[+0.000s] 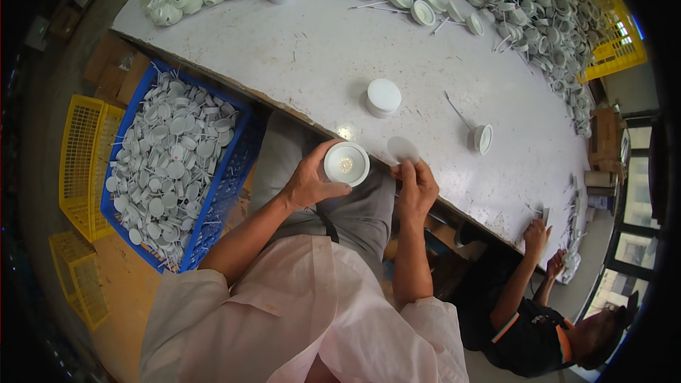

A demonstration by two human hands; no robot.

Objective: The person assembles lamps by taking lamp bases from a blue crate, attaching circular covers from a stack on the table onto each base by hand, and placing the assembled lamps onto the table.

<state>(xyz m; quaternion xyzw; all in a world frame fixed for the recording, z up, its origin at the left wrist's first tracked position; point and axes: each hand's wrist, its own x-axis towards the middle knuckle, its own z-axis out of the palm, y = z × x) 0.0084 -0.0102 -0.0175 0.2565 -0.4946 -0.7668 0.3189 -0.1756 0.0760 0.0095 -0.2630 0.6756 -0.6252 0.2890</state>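
Observation:
My left hand (pixel 312 179) is wrapped round a white round lamp housing (pixel 360 176), tilted so that its inside shows. Small yellow LEDs sit in a ring at the bottom of it. Between thumb and fingers, my right hand (pixel 418 186) pinches a thin translucent white disc (pixel 403 147) by its lower edge, a little to the right of the housing. Just beyond both hands, a short stack of white discs (pixel 384 96) stands on the table. Farther right lies a single lamp housing (pixel 483 140) with its wire stretched out.
The white table (pixel 298 57) has its near edge by my lap. A blue crate (pixel 206 234) full of white lamp parts stands at my left, beside a yellow crate (pixel 78 149). Heaped housings (pixel 532 10) cover the far right. A co-worker (pixel 532 319) works at the table's right end.

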